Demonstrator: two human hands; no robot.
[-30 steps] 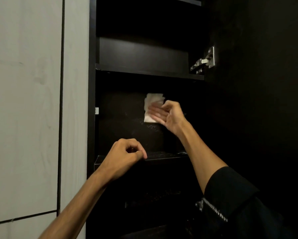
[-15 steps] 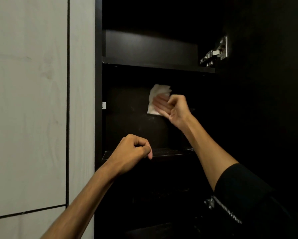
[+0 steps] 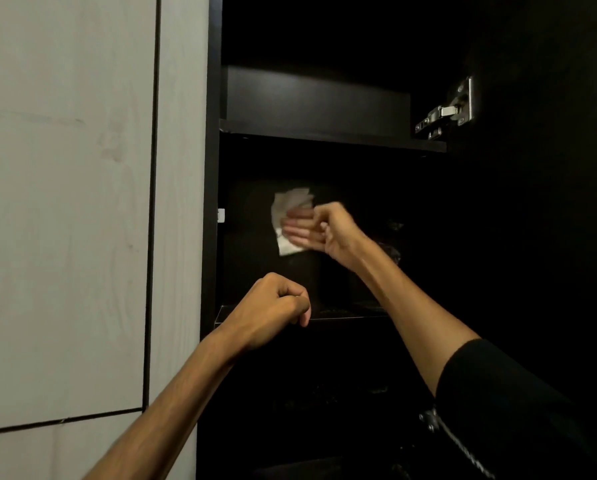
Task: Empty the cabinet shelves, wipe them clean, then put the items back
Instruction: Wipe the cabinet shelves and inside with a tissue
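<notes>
Cloth (image 3: 292,218) pressed flat against dark cabinet (image 3: 324,98) back wall under straight right hand (image 3: 319,230) fingers (image 3: 297,233); left hand (image 3: 273,310) fisted, empty, near shelf (image 3: 342,315) edge.

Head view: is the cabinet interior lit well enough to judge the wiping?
Head view: barely; the cabinet interior is near black, only the white cloth and metal hinge stand out; the right hand is slightly motion-blurred.

A crumpled white cloth (image 3: 290,216) is lying flat against the dark back wall of the cabinet (image 3: 255,244), between two dark shelves: the upper shelf (image 3: 324,135) at its 12 o'clock, the lower shelf (image 3: 342,313) at 6 o'clock.
</notes>
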